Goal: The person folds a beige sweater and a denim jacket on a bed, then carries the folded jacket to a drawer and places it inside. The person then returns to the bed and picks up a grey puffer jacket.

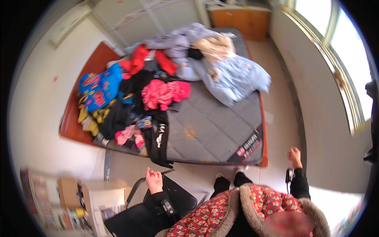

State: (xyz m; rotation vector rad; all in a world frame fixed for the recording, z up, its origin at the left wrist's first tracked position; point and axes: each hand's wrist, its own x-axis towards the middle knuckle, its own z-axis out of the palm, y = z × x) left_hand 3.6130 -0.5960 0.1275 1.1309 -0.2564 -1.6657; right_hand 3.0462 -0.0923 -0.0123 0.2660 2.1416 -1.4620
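My left hand [154,181] is held palm up above the black chair [173,193], its fingers loosely bent and nothing in it. Off to the right, my right hand [294,155] hangs over the floor between the bed and the window wall, closed in a loose fist with nothing visible in it. Ahead is a bed with a bare grey mattress [209,130]. On its left half lie black trousers [158,138], a crumpled pink garment [162,94], a bright blue patterned garment [100,87] and red clothing [138,58]. Neither hand touches them.
A light blue quilt [233,79] and a beige cover [215,46] are bunched at the bed's far side. The reddish headboard [75,118] stands left. A white cabinet [104,197] and a cardboard box [69,192] are at lower left; a wooden cabinet [239,23] stands far back.
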